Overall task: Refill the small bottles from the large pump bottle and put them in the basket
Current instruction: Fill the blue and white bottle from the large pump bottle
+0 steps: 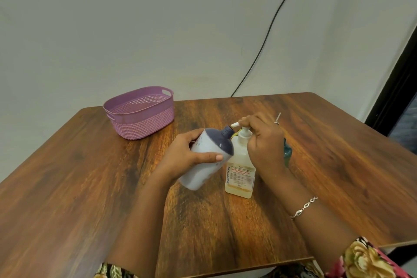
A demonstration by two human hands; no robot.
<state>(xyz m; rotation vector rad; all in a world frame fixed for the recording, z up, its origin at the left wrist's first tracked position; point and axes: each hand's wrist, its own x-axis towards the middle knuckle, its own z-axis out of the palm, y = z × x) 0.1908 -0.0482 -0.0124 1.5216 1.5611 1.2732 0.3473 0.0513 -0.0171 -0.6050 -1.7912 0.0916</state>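
The left fingers [209, 157] grip the tilted small bottle [203, 165], its mouth just beside the nozzle [235, 124]. The right fingers [247, 122] curl over the head of the pump bottle [239, 176].

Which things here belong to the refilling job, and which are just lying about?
In the job: pump bottle, gripped by the right hand; white purple-topped bottle, held in the left hand; purple basket.
Lying about: teal object behind the right hand; black cable at the back.
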